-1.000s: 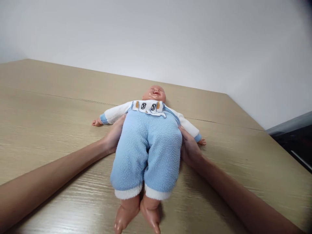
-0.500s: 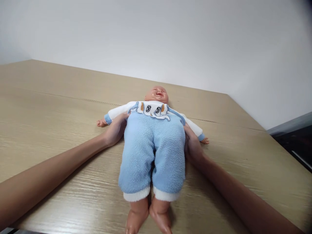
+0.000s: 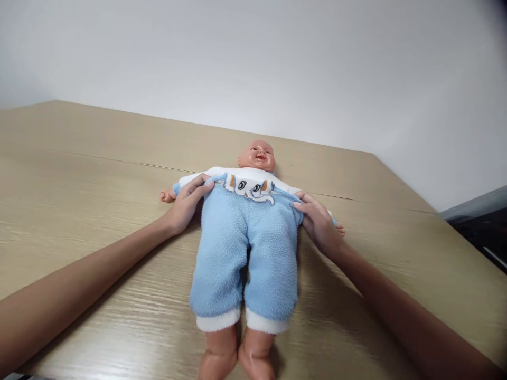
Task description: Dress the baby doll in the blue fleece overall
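Wood-grain table (image 3: 119, 253) | doll (image 3: 256, 156) face-up | hands (image 3: 187, 205) apart, pinching blue trousers (image 3: 247, 227) at both waist sides

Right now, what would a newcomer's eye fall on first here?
The doll, lying face-up mid-frame on the wooden table, its feet toward the camera. Next, the white elephant patch across the top of its light-blue overalls; then the left hand and right hand, holding the overalls at either side.
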The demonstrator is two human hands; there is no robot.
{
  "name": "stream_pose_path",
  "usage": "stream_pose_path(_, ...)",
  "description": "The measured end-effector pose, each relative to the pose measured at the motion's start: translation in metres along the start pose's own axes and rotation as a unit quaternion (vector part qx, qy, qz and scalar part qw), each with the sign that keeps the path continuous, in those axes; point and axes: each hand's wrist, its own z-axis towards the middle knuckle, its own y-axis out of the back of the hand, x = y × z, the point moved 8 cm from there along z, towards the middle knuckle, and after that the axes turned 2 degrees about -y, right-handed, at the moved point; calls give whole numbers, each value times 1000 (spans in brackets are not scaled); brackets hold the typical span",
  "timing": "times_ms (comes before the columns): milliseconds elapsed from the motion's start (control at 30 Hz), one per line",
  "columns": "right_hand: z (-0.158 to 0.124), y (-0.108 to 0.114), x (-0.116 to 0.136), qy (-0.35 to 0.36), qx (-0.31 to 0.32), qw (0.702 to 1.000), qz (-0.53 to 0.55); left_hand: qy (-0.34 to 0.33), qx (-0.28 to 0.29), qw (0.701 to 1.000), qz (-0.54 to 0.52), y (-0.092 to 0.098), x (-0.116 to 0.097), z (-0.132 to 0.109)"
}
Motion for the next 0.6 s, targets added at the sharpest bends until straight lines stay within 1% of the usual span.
stream_pose_path(67,10,-3,5,-34,28,999,9,-30,-1,997,69,2,-8,1)
stream_pose_path(100,15,-5,8,-49,36,998,25,-39,-3,995,87,3,-11,2)
stream_pose_path(167,27,-9,20,-64,46,995,64,-51,-15,994,95,4,-14,3)
stream_pose_path(233,41,-17,37,-56,69,993,80,-67,-28,993,91,5,-15,4)
stream_pose_path(300,55,-26,54,-33,90,994,52,-86,-40,992,87,6,-15,3)
stream_pose_path(367,68,-34,72,7,80,996,-28,-95,-52,991,82,7,-14,1)
stream_pose_path(400,74,-39,82,40,64,994,-84,-96,-60,990,81,8,-13,0)
stream_pose_path(433,79,-46,93,81,46,985,-147,-97,-68,990,81,9,-12,-1)
stream_pose_path(500,87,-68,112,166,30,948,-271,-100,-80,988,83,10,-11,-4)
stream_pose_path(533,92,-82,118,196,39,925,-322,-107,-83,987,88,11,-11,-5)
stream_pose_path(600,105,-114,119,225,89,883,-403,-133,-86,981,108,11,-14,-8)
